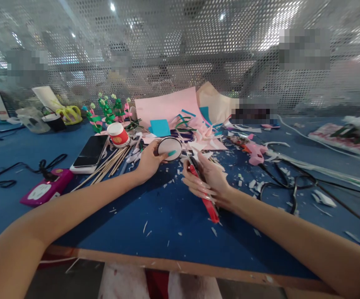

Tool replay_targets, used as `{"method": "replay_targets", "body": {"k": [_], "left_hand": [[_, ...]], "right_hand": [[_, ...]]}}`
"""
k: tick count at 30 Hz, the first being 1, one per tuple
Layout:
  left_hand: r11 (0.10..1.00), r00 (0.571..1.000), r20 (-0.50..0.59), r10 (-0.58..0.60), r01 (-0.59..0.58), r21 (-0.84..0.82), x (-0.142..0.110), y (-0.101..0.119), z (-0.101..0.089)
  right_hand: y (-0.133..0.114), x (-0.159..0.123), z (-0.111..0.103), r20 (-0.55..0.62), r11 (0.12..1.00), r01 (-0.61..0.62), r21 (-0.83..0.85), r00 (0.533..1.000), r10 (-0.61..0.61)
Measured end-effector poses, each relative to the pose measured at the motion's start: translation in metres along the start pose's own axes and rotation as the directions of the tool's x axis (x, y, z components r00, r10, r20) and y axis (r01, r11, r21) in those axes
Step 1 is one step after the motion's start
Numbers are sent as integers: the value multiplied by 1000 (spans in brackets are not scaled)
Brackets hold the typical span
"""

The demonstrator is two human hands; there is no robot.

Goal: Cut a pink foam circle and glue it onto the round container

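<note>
My left hand grips a round white piece with a dark rim, which looks like the end of a paper cup, held tilted above the table. A teal patch lies at the thumb tip, and I cannot tell whether it is a nail or paper. To its right, my right hand is wrapped round a red utility knife. The thin blade points up and away, close to the round piece's right edge; whether they touch is unclear. Pink paper strips and white scraps lie just behind both hands.
On the blue table at left are a red-and-white paper cup, wooden sticks, a phone and a purple power socket. A pink glue gun and black cables lie right. Behind stand pink sheets and a perforated metal screen.
</note>
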State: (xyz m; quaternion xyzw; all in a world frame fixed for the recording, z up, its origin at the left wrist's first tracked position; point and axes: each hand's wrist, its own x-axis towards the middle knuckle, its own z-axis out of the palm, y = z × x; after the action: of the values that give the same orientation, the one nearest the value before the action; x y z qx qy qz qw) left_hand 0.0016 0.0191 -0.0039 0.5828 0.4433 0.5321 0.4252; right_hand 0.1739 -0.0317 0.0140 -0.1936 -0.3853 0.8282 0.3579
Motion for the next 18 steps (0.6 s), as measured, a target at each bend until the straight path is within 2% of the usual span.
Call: {"method": "replay_targets", "body": {"k": [3, 6, 12, 18], "left_hand": [[999, 999, 18, 49, -49, 22, -1, -1, -1], [991, 993, 22, 116, -117, 70, -1, -2, -2], [981, 984, 39, 171, -174, 83, -2, -4, -2], [989, 988, 58, 144, -146, 15, -3, -2, -1]], "right_hand": [[4, 0, 6, -106, 995, 42, -86, 993, -51], [5, 0, 9, -163, 992, 41, -116, 985, -60], [4, 0, 11, -193, 989, 39, -143, 979, -67], [6, 0, 11, -201, 988, 42, -149, 977, -72]]}}
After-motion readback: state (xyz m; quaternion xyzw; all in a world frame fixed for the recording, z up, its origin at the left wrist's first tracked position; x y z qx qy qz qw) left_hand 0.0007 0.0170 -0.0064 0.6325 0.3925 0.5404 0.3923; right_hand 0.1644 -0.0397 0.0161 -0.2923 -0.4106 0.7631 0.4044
